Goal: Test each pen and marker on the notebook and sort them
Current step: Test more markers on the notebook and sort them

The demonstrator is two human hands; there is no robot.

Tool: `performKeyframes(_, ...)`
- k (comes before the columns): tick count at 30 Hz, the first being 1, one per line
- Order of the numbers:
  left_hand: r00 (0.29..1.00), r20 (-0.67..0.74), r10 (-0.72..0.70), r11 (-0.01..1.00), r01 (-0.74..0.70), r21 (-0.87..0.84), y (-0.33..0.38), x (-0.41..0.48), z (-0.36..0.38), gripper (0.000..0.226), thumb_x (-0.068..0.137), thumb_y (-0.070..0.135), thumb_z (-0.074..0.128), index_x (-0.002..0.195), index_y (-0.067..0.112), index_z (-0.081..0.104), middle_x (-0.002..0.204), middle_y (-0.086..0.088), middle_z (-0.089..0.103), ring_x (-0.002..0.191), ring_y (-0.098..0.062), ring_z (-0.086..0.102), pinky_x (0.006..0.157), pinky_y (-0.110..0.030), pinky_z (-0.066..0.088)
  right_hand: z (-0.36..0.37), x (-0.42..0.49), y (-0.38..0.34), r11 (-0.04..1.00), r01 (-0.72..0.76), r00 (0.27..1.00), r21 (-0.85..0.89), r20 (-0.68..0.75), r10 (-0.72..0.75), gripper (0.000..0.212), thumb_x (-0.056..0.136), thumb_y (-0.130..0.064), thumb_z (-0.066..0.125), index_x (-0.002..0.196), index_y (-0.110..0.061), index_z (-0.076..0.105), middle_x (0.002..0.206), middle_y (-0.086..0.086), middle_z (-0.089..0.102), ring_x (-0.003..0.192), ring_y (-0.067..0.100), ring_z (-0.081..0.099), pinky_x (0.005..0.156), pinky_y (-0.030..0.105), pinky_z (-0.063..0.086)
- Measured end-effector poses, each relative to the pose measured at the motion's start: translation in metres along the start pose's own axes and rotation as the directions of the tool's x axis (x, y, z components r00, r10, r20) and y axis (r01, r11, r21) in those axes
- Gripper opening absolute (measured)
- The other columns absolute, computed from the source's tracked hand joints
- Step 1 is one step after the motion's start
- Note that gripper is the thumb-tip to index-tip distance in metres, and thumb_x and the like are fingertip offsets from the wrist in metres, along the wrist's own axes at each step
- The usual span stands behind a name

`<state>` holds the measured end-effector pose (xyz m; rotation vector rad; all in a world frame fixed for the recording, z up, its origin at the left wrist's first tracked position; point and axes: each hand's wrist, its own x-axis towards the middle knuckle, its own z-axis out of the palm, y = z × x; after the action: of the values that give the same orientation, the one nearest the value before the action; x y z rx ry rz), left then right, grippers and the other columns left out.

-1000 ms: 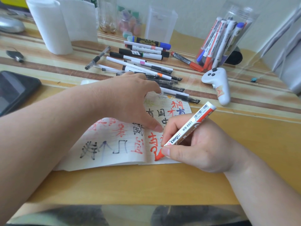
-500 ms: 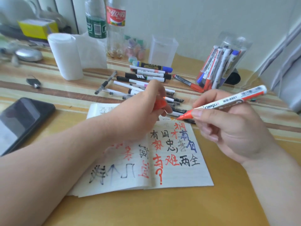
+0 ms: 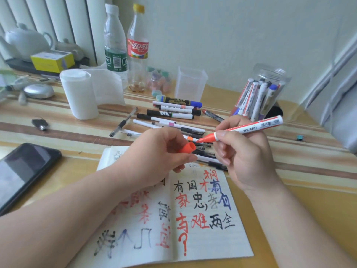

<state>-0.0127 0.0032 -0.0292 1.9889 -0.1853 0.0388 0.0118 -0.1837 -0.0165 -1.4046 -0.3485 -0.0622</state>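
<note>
Above the open notebook [image 3: 202, 229], one red cap [image 3: 186, 148] is pinched by the left hand [image 3: 160, 151]; one uncapped red WB-8801 marker [image 3: 249, 129] is gripped by the right hand [image 3: 245, 159], tip near the cap. Two bottles [image 3: 137, 51] are stood beyond the notebook.

The white-barrelled red marker [image 3: 249, 128] reads "WB-8801" beside a barcode, while the red label of the clear plastic yellow-capped bottle [image 3: 137, 49] carries the Coca-Cola name in Chinese, 可口可乐. Hand-drawn on the open lined paper notebook [image 3: 231, 246] are black 有, 国, 忠, 两, 全, red 才, 家, 难 and a question mark, and what looks like a blue 有.
</note>
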Motion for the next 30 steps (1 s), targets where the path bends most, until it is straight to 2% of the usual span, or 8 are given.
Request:
performKeyframes(5, 0.999, 0.024, 0.043, 0.996, -0.044, 0.071, -0.002, -0.002, 0.002, 0.013, 0.081, 0.036, 0.083, 0.085, 0.028, 0.074, 0.067, 0.008, 0.073, 0.061, -0.011, 0.069, 0.071, -0.038, 0.061, -0.006, -0.001, 0.006, 0.998, -0.036, 0.997, -0.058, 0.068, 0.04, 0.006, 0.078, -0.004, 0.058, 0.074, -0.007, 0.061, 0.053, 0.014, 0.038, 0.047, 0.02, 0.032, 0.043, 0.021, 0.026)
performKeyframes(8, 0.988, 0.071, 0.134, 0.983, -0.142, 0.12, -0.004, -0.001, 0.0, 0.011, 0.086, 0.044, 0.076, 0.086, 0.033, 0.076, 0.059, 0.009, 0.062, 0.053, -0.008, 0.05, 0.056, -0.028, 0.044, -0.009, -0.001, 0.007, 0.991, -0.065, 0.985, -0.114, 0.15, 0.082, 0.005, 0.081, -0.008, 0.064, 0.077, -0.009, 0.066, 0.056, 0.012, 0.049, 0.048, 0.022, 0.043, 0.042, 0.023, 0.034)
performKeyframes(11, 0.964, 0.158, 0.214, 0.977, -0.215, -0.012, -0.008, -0.001, -0.001, 0.022, 0.093, 0.048, 0.063, 0.093, 0.031, 0.076, 0.06, 0.004, 0.056, 0.055, -0.013, 0.043, 0.054, -0.027, 0.038, -0.013, -0.002, 0.005, 0.99, -0.123, 0.963, -0.067, 0.231, 0.136, 0.004, 0.082, -0.009, 0.07, 0.084, -0.008, 0.073, 0.063, 0.014, 0.06, 0.052, 0.024, 0.055, 0.042, 0.024, 0.04)
performKeyframes(15, 0.956, 0.242, 0.164, 0.94, -0.077, -0.333, -0.016, 0.0, 0.002, 0.03, 0.093, 0.051, 0.06, 0.089, 0.025, 0.074, 0.06, 0.009, 0.041, 0.052, -0.011, 0.037, 0.056, -0.03, 0.036, -0.019, -0.001, 0.003, 0.979, -0.202, 0.93, -0.021, 0.308, 0.198, 0.017, 0.076, -0.016, 0.083, 0.089, -0.01, 0.076, 0.069, 0.015, 0.063, 0.053, 0.022, 0.055, 0.042, 0.025, 0.039)
performKeyframes(18, 0.973, 0.19, 0.13, 0.929, -0.053, -0.365, -0.016, 0.004, 0.005, 0.038, 0.084, 0.053, 0.066, 0.092, 0.016, 0.073, 0.062, 0.002, 0.037, 0.053, -0.017, 0.036, 0.056, -0.032, 0.031, -0.024, 0.002, 0.002, 0.983, -0.179, 0.942, 0.037, 0.295, 0.16, 0.043, 0.071, -0.041, 0.085, 0.097, -0.009, 0.076, 0.064, 0.011, 0.055, 0.05, 0.019, 0.047, 0.042, 0.023, 0.032)
performKeyframes(21, 0.987, 0.114, 0.11, 0.916, -0.056, -0.398, -0.012, 0.004, 0.003, 0.023, 0.085, 0.042, 0.072, 0.085, 0.019, 0.071, 0.071, -0.01, 0.031, 0.059, -0.028, 0.026, 0.057, -0.042, 0.02, -0.036, 0.008, -0.002, 0.986, -0.126, 0.976, 0.111, 0.194, 0.103, 0.046, 0.062, -0.042, 0.09, 0.089, -0.008, 0.073, 0.06, 0.008, 0.052, 0.048, 0.018, 0.041, 0.044, 0.022, 0.025)
performKeyframes(26, 0.995, 0.104, 0.0, 0.776, 0.066, -0.628, -0.007, 0.001, 0.0, 0.036, 0.097, 0.038, 0.061, 0.07, 0.015, 0.053, 0.064, -0.005, 0.026, 0.055, -0.019, 0.018, 0.05, -0.028, 0.019, -0.033, 0.001, 0.0, 0.981, -0.021, 0.949, -0.194, 0.306, 0.081, 0.017, 0.077, -0.011, 0.08, 0.088, -0.007, 0.068, 0.065, 0.002, 0.064, 0.053, 0.011, 0.056, 0.045, 0.019, 0.041)
performKeyframes(30, 0.984, 0.035, -0.177, 0.792, 0.163, -0.589, -0.002, 0.002, -0.003, 0.05, 0.102, 0.048, 0.048, 0.07, 0.01, 0.05, 0.06, -0.006, 0.021, 0.058, -0.021, 0.011, 0.052, -0.03, 0.01, -0.024, -0.004, 0.003, 0.931, 0.057, 0.928, -0.36, 0.362, 0.084, 0.015, 0.08, -0.011, 0.074, 0.092, -0.014, 0.066, 0.081, -0.005, 0.07, 0.076, 0.009, 0.065, 0.071, 0.021, 0.052)
